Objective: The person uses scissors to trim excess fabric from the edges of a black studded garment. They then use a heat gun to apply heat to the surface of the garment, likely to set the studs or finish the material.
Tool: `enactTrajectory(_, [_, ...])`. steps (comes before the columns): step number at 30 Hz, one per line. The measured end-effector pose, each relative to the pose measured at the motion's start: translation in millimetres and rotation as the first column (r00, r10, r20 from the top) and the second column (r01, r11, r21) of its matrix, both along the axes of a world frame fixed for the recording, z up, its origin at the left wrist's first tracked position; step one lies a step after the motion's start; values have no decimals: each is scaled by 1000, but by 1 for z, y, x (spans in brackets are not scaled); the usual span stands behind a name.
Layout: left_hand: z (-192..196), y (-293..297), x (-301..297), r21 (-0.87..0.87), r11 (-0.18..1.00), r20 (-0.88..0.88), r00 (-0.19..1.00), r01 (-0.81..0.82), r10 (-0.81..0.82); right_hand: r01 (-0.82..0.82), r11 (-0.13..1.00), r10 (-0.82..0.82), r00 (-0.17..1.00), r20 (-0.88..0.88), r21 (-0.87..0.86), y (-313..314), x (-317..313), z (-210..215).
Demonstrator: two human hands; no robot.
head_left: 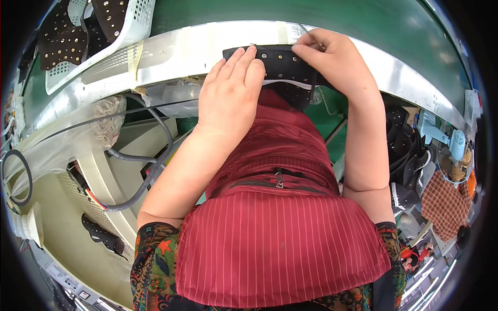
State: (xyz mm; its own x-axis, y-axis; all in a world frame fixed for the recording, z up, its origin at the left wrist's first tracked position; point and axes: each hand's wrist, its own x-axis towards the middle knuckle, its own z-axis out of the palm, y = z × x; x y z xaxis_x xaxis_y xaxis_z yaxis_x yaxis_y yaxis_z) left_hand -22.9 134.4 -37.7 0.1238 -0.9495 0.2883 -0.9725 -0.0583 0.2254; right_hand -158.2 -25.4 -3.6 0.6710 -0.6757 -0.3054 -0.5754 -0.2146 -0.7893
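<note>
A black strip of material with metal eyelets (280, 69) lies along the metal table edge in front of me. My left hand (230, 90) rests flat on its left part, fingers stretched out and close together. My right hand (334, 59) is closed in a pinch at the strip's right part. A thin dark band (306, 31) sticks up past its fingertips, and a narrow dark length (313, 89) hangs below them. What lies between the fingertips is partly hidden. The lower part of the black material (293, 96) droops over the edge toward my red striped apron (280, 243).
A white plastic basket (140, 20) with brown studded pieces (62, 41) stands at the far left on the green surface (218, 11). Left of me, a black cord (155, 105) runs past a clear bag (62, 135). Black pieces (399, 140) and a light-blue fan (457, 144) are at right.
</note>
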Motion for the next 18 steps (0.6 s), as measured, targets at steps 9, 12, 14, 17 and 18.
enactTrajectory(9, [-1, -5, -10, 33, 997, 81, 994, -75, 72, 129, 984, -123, 991, 53, -126, 4, -8, -15])
enactTrajectory(12, [-1, -8, -12, 58, 995, 117, 990, -81, 74, 101, 971, -100, 995, 13, -217, 5, -7, -18])
enactTrajectory(14, [1, -9, -14, 84, 993, 141, 987, -87, 75, 96, 964, -100, 995, -4, -247, 7, -6, -17])
enactTrajectory(17, [7, -12, -15, 132, 986, 181, 981, -100, 75, 74, 931, -101, 993, -59, -357, 11, -2, -17])
enactTrajectory(18, [10, -13, -15, 145, 984, 184, 980, -105, 78, 61, 913, -103, 991, -81, -404, 11, -1, -17])
